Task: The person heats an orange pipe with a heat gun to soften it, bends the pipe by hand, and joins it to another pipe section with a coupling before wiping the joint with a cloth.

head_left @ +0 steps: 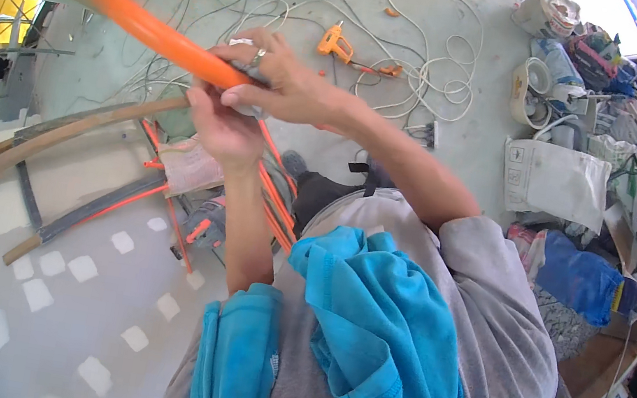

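A smooth orange plastic pipe slants up to the left, its far tip bent and slightly blurred. My right hand, with a ring on one finger, is closed around the pipe's near end. Just below that end, my left hand has its palm turned up and its fingers curled, partly hidden by the pipe and the right hand. Something greyish shows between the two hands, too little of it to name. More orange pipes run below, beside my left forearm.
Beyond my hands, an orange heat gun lies on the floor among white cables. A curved wooden frame stands at left. To the right are a white bucket, a white sack and heaped bags. Teal cloth hangs over my chest.
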`<action>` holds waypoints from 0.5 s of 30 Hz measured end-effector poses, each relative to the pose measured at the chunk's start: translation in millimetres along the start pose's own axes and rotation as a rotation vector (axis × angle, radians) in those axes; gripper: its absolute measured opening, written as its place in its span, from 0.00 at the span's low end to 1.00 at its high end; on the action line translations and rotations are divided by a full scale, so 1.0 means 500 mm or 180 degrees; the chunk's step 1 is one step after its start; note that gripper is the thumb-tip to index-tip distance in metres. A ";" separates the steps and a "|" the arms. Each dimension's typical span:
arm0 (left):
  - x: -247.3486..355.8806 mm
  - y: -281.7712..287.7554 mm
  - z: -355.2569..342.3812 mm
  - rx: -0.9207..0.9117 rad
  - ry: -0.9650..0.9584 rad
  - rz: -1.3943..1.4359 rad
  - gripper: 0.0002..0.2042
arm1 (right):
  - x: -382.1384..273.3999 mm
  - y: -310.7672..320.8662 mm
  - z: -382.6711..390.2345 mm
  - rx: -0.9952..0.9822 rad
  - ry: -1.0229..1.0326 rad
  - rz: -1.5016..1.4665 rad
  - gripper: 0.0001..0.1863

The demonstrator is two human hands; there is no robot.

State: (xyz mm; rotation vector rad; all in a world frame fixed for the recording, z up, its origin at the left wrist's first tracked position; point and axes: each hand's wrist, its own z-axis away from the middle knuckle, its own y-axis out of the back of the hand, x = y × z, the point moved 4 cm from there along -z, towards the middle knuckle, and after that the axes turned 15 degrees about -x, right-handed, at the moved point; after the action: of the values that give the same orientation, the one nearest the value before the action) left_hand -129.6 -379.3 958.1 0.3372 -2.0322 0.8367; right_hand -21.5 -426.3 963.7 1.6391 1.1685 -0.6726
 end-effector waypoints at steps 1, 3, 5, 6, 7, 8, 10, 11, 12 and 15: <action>-0.010 0.006 0.004 0.0123 0.0105 -0.0290 0.22 | -0.005 -0.005 0.002 0.0064 0.0120 0.0028 0.29; -0.008 -0.003 0.013 0.0238 0.0283 -0.0773 0.20 | -0.020 -0.003 0.013 0.0221 0.0423 0.0196 0.30; -0.006 -0.006 0.019 0.0439 0.0417 -0.1064 0.15 | -0.011 0.010 0.035 0.0278 0.0087 -0.0757 0.29; -0.003 -0.009 0.018 0.0417 0.0455 -0.1096 0.15 | 0.003 0.010 0.050 0.0285 -0.0245 -0.1693 0.29; 0.006 -0.017 0.014 0.0274 0.0335 -0.1258 0.14 | 0.017 0.015 0.064 0.0303 -0.0245 -0.1740 0.29; 0.012 -0.020 0.013 0.0131 0.0220 -0.1415 0.13 | 0.051 0.028 0.082 0.0494 -0.0362 -0.1626 0.27; 0.004 -0.014 0.010 -0.0067 0.0207 -0.1266 0.12 | 0.154 0.046 0.147 0.0825 -0.0920 -0.1655 0.25; 0.004 -0.013 0.009 -0.0253 0.0162 -0.1096 0.11 | 0.210 0.043 0.195 0.0955 -0.1362 -0.1815 0.24; 0.001 -0.006 0.016 -0.0243 0.0217 -0.1114 0.11 | 0.249 0.046 0.248 0.1217 -0.1776 -0.1810 0.24; -0.001 0.006 0.027 -0.0126 0.0353 -0.0693 0.06 | 0.353 0.008 0.404 0.2218 -0.2081 -0.2731 0.25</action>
State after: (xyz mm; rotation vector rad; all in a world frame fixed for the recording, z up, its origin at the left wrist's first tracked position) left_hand -139.6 -386.1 951.2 0.4701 -1.8677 0.6653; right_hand 69.7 -546.4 741.9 1.1742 1.1583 -2.1674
